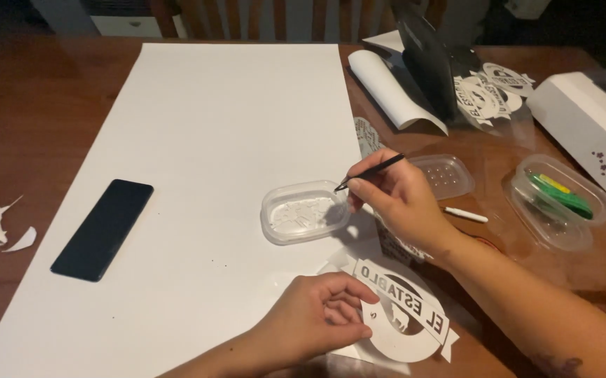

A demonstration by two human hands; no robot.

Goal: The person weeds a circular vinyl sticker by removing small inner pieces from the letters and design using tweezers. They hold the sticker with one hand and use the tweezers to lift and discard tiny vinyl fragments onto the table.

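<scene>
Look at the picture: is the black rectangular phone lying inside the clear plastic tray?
No, the black rectangular phone lies flat on the large white paper sheet, left of the clear plastic tray.

Matt white paper sheet (212, 140), clear glossy plastic tray (304, 212), polished wood table (30, 105), glossy black phone (102, 228)

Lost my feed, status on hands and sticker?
Right hand holds black tool over clear tray. Left hand pins round sticker. Nothing blocking.
</scene>
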